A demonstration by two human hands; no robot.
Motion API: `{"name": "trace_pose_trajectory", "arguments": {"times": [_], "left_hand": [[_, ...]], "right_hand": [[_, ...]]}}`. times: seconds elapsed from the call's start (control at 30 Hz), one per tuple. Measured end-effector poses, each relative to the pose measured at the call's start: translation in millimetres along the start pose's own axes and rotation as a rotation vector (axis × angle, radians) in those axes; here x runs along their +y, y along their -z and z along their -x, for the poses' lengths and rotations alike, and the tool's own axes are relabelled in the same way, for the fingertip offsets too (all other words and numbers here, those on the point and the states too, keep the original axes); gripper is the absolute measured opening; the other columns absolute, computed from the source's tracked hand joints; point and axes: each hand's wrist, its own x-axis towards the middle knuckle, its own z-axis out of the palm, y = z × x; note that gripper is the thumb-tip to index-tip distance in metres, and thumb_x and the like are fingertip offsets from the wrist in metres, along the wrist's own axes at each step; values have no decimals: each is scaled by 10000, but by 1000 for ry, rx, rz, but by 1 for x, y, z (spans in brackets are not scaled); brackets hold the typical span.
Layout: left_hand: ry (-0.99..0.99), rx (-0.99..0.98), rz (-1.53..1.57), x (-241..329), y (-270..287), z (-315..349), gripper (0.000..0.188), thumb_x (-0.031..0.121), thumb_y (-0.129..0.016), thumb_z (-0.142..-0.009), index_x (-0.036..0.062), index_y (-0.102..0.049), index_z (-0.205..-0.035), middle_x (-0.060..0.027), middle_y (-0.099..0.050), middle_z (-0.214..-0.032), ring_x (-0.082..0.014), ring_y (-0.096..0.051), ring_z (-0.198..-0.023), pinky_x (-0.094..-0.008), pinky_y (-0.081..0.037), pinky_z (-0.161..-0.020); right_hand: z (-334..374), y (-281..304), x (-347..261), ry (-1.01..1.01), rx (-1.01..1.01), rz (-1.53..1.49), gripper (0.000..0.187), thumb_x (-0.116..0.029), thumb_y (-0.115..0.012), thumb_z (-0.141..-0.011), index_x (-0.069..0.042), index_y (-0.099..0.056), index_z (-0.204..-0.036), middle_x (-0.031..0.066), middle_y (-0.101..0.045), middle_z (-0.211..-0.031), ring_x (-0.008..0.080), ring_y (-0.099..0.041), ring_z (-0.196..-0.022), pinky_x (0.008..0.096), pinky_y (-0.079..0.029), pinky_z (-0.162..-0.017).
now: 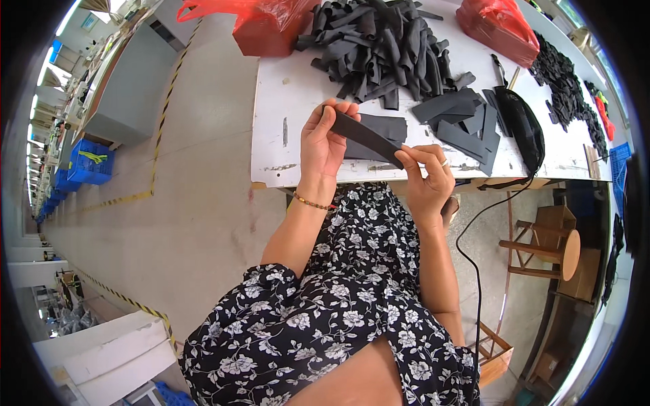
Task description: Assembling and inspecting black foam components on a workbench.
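A flat black fabric strip is stretched between my two hands, just above the near edge of the white table. My left hand pinches its left end between thumb and fingers. At the lower right end, my right hand grips it with thumb and forefinger. Beneath it, a few flat black pieces lie on the tabletop. To their right rest several more flat black strips, loosely overlapping. Beyond my hands rises a large heap of rolled black fabric pieces.
Red plastic bags stand at the table's back left and back right. A black mesh-covered object lies at the right, near a cable hanging off the edge. A wooden stool is at lower right. Blue crates line the left.
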Motion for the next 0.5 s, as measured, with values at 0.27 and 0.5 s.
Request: {"name": "trace_pose_trajectory", "arguments": {"times": [0.27,0.5], "left_hand": [[-18,50,-192,2,12,-6,142,64,-610,-917,4,-631,-1043,-136,-686,-953,-286,-667,-939,-377,-544,-855],[-95,204,-935,0,42,6,166,120,-762,-810,10,-725,-928,-3,-678,-794,-50,-570,-687,-202,-481,-641]], "right_hand": [[-1,-5,17,-111,-50,-80,79,24,-724,-774,-8,-671,-823,81,-652,-782,181,-595,-691,268,-458,-661],[-3,-16,77,-563,-193,-26,173,-162,-699,-865,6,-658,-857,48,-600,-686,94,-485,-636,259,-421,-605]]}}
